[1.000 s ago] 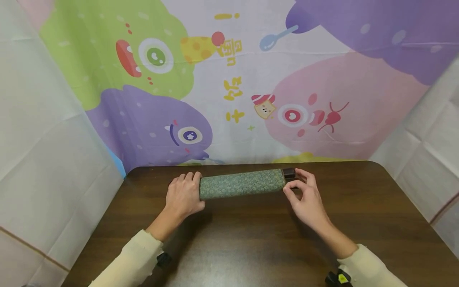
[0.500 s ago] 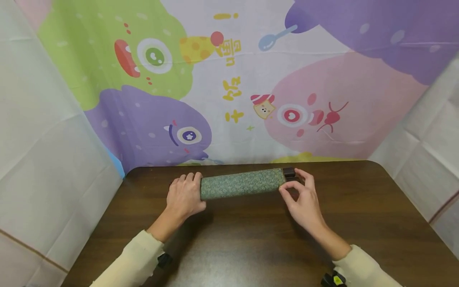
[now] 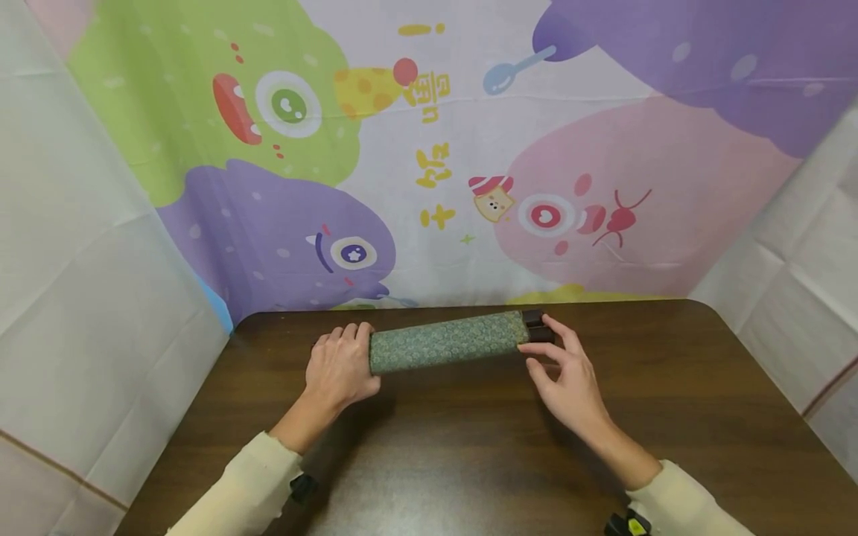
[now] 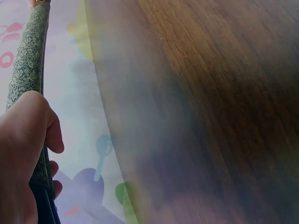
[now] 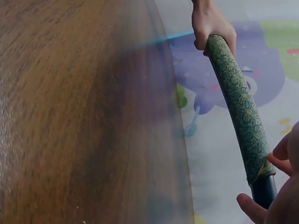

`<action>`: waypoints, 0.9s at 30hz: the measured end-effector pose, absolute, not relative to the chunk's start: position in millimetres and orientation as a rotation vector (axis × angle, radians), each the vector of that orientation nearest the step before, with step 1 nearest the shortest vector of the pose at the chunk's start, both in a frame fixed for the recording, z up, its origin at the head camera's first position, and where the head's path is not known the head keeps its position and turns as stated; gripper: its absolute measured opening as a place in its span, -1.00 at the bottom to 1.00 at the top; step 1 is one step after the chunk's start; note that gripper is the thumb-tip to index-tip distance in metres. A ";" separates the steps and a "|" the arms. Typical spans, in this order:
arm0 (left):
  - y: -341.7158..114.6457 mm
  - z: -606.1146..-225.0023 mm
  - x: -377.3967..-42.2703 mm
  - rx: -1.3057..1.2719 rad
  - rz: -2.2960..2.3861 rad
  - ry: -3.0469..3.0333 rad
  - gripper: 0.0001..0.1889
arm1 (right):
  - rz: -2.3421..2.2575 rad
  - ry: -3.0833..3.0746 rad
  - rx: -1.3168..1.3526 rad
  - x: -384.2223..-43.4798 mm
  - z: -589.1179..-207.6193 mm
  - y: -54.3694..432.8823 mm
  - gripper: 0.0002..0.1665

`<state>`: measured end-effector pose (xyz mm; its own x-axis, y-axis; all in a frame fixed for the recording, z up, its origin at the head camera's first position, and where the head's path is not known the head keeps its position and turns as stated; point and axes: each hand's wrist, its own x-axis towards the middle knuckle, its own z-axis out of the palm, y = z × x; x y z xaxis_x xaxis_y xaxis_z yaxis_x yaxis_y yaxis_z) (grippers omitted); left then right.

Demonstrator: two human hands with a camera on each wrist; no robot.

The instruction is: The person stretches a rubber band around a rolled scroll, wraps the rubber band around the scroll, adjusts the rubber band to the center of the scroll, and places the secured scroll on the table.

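Note:
A rolled scroll (image 3: 445, 342) in green patterned brocade, with two dark roller ends (image 3: 540, 335) showing at its right, is held above the table. My left hand (image 3: 340, 368) grips its left end, fingers wrapped over the far side; the left wrist view shows the thumb along the brocade (image 4: 28, 60) and a dark end below the hand. At the right end is my right hand (image 3: 570, 376), its fingers spread around the roller ends. One fingertip touches the brocade's edge by a small yellowish bit (image 5: 262, 169), while the thumb stands apart from it.
Beneath lies a dark brown wooden table (image 3: 436, 454) with rounded far corners. Behind it hangs a cloth backdrop (image 3: 429, 260) with cartoon monsters, and pale panels (image 3: 74, 268) stand at both sides. A dark device (image 3: 626, 525) is worn at the right wrist.
The right thumb has parted from the fingertip it met at the brocade's edge. The scroll's right end has shifted slightly left and up, showing more of the roller ends; the left grip is kept.

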<state>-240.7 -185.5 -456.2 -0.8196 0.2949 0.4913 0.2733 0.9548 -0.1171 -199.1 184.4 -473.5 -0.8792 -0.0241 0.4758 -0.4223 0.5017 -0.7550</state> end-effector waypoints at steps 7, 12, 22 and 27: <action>-188.2 -457.6 -240.5 -0.394 0.036 -2.603 -0.33 | 1.321 -2.298 0.397 -201.2 -474.7 189.1 -0.66; -190.0 -458.4 -240.6 -0.391 0.025 -2.599 -0.35 | 1.369 -2.238 0.348 -204.3 -474.3 194.9 -0.69; -190.7 -455.4 -241.4 -0.407 -0.009 -2.546 -0.33 | 1.774 -2.002 0.193 -218.3 -475.3 207.1 -0.70; -191.8 -456.1 -239.6 -0.413 -0.016 -2.537 -0.33 | 1.954 -1.974 0.239 -220.5 -477.4 212.9 -0.68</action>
